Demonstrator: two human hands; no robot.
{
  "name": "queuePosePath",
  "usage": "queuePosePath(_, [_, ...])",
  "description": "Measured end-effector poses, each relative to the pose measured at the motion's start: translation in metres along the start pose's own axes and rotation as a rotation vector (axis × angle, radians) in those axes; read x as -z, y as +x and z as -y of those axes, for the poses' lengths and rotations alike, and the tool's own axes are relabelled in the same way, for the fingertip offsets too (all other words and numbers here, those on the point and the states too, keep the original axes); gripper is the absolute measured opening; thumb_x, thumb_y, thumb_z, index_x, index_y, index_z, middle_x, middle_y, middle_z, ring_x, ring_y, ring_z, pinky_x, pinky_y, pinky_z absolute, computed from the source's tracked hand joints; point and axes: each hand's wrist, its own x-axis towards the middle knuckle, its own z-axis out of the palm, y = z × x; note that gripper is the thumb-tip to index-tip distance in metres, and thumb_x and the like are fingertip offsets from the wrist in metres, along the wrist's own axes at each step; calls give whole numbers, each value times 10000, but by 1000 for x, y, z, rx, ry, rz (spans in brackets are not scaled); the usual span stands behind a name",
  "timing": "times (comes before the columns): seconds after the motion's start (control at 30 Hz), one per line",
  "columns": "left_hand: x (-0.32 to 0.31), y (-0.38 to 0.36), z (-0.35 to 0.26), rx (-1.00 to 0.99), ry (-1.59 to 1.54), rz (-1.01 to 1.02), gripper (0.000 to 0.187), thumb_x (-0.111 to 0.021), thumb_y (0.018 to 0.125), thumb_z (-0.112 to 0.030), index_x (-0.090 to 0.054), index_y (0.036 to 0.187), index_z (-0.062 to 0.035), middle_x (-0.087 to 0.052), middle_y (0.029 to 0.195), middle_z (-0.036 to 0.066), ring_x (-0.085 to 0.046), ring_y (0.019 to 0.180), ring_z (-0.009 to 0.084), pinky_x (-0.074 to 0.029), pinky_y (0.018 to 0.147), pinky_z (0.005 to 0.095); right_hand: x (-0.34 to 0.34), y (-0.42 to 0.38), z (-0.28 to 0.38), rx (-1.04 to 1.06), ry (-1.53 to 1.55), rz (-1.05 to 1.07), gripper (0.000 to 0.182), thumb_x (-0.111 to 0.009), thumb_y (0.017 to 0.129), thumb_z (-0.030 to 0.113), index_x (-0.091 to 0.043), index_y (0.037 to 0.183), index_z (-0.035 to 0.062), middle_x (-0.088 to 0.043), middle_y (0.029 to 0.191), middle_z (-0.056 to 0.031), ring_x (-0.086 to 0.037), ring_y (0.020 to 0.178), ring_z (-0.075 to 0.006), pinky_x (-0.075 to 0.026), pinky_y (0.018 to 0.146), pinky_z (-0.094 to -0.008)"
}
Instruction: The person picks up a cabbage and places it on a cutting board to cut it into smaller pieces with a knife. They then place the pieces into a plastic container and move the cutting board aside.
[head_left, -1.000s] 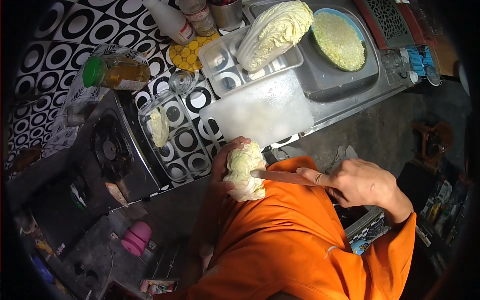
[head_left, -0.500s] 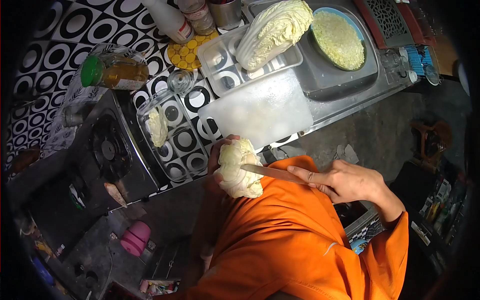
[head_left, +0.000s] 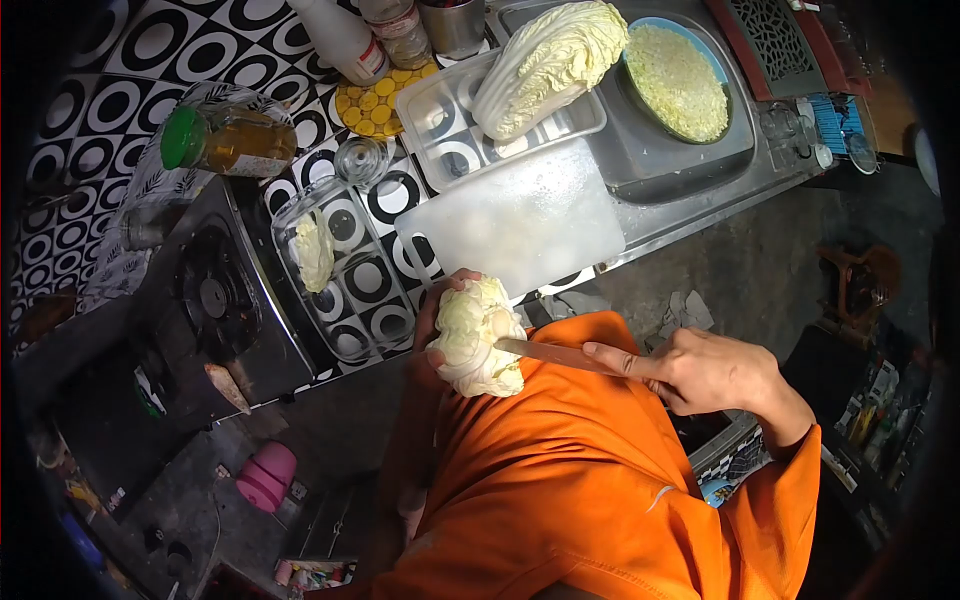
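One pale cabbage head (head_left: 475, 345) is held up in front of the person's orange garment (head_left: 560, 450), just off the near edge of the counter, its lighter stem end facing the knife. The left hand (head_left: 429, 318) is curled around its far side; most of that hand is hidden behind the leaves, with only some fingers showing at the edge, too dim to count. One knife (head_left: 560, 355) reaches the stem end; whether its tip has gone in is hard to make out. The right hand (head_left: 715, 370) is closed around the knife's handle, which is covered by the palm, with a finger laid along the blade.

Beyond the cabbage lies one white cutting board (head_left: 525, 230). Two clear containers are in view: the rear container (head_left: 435, 120) carries one long cabbage (head_left: 545, 70), and the left container (head_left: 380, 290) holds a pale leafy piece (head_left: 315, 250). One blue bowl (head_left: 690, 33) of finely chopped pieces (head_left: 682, 85) sits in the sink (head_left: 650, 182). On the left stand one jar with a green lid (head_left: 240, 145) and a stove (head_left: 213, 298) with one burner clearly seen. Three vessels along the top, a white bottle (head_left: 340, 40), a clear jar (head_left: 400, 35) and a metal cup (head_left: 452, 28), are cut off by the frame
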Motion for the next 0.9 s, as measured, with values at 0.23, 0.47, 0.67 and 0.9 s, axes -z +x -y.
queuePosePath(0.23, [-11, 2, -8, 2, 94, -37, 883, -775, 620, -537, -414, 1260, -47, -380, 1289, 158, -459, 1170, 327, -444, 947, 444, 8, -6, 1, 0, -11, -37, 932, -599, 692, -16, -220, 1508, 227, -575, 569, -148, -555, 472, -313, -496, 513, -377])
queuePosePath(0.47, [-24, 5, -19, 34, 109, -89, 866, -766, 623, -494, -413, 1266, -34, -378, 1291, 170, -447, 1190, 327, -433, 965, 442, 5, -2, -1, 32, -4, -47, 915, -596, 707, 4, -223, 1506, 246, -549, 548, -147, -523, 444, -310, -490, 505, -380])
queuePosePath(0.67, [-31, 6, -21, 50, 116, -82, 872, -765, 614, -479, -419, 1270, -21, -373, 1307, 182, -422, 1226, 324, -398, 1006, 433, 8, -3, 1, 4, -20, -9, 924, -603, 707, 15, -218, 1505, 275, -538, 538, -153, -529, 453, -311, -497, 510, -381])
queuePosePath(0.9, [-36, 8, -19, 103, 228, 6, 834, -757, 620, -430, -432, 1259, -5, -381, 1318, 190, -416, 1247, 326, -372, 1036, 458, 18, 0, 11, 23, -43, 102, 965, -621, 692, 26, -160, 1519, 213, -592, 586, -151, -591, 532, -322, -524, 584, -392])
